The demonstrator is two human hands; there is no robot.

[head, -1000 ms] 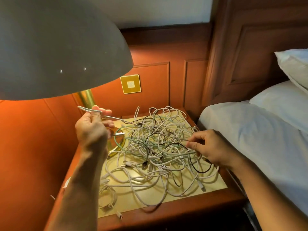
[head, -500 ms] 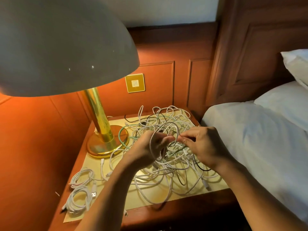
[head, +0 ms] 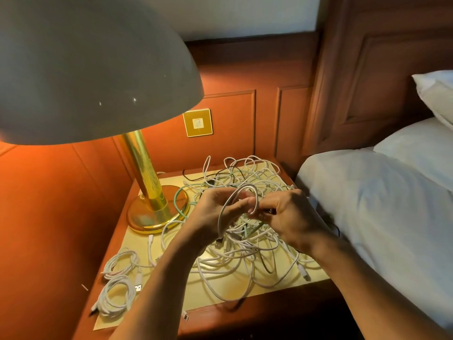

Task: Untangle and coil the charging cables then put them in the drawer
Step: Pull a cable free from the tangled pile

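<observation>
Right of the lamp base (head: 157,217), the left hand (head: 215,209) and right hand (head: 286,217) have their fingers clamped on a white cable loop (head: 235,195) above the tangle (head: 245,256), where one hard tug could cinch the knots tighter.

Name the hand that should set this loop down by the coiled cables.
Left, probably: the left hand holds the white braided cable loop, and the two coiled white cables lie on its side of the wooden nightstand.
</observation>
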